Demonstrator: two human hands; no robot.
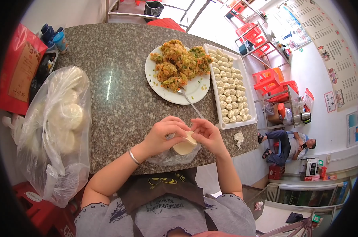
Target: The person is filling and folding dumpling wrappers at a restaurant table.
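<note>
A thin dough wrapper (183, 148) shows pale cream and smooth, with a rounded lower edge and a raised flap at its top; whether it is one sheet or several layered together cannot be told. It sits between the two hands just above the near edge of the table, in front of the person's dark apron (159, 193). The left hand (169, 132), a silvery bangle (134, 157) at its wrist, pinches the flap from one side, fingers bent and close together; the right hand (207, 136) grips it from the other with thumb and curled fingers. Under them lies a crumpled clear plastic sheet (173, 159) on the speckled grey-brown tabletop (115, 59). To the left, a large translucent bag (70, 114) holds pale round pieces. Right of the hands is a crumpled white tissue (239, 138). Beyond the hands, a white plate (198, 90) carries a heap of orange-and-green filling (179, 65), a metal spoon (192, 106) leaning out of it, and beside it a white tray (248, 85) bears rows of pleated dumplings (228, 85). Farther off are red stools (266, 81), a seated person (291, 146) and a poster-covered wall (325, 43).
</note>
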